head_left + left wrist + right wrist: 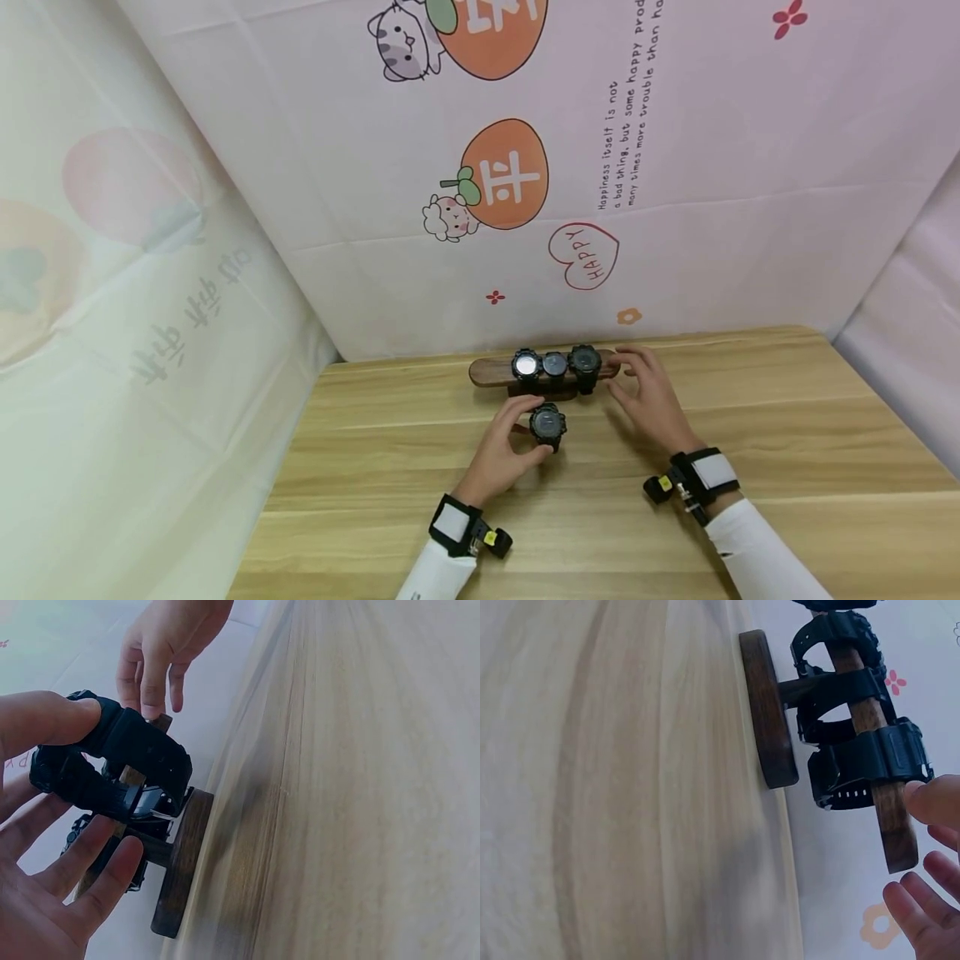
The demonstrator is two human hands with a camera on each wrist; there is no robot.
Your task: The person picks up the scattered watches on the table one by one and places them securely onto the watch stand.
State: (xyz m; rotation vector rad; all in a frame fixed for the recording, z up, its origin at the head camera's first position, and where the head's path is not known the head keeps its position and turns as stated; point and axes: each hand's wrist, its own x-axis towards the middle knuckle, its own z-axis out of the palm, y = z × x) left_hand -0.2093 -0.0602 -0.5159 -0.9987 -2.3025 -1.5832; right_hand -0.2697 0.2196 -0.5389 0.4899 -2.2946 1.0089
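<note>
My left hand (498, 454) pinches a black wristwatch (547, 423) between thumb and fingers, its dial facing up, just in front of a dark wooden watch stand (491, 373). In the left wrist view, the closed strap loop (142, 746) of that watch overlaps the stand. Three more black watches ring the bar side by side: one with a bright dial (527, 365), a smaller one (555, 365) and a bulky one (585, 360). At the bar's right end is my right hand (654, 402), fingers spread and loosely bent, thumb (934, 801) right by the bulky watch's strap.
The stand's flat base (769, 712) rests near the back edge of the wooden table (360, 500). Behind it hangs a white printed cloth (390, 275), with another cloth (150, 400) along the left side. Each wrist wears a strapped camera.
</note>
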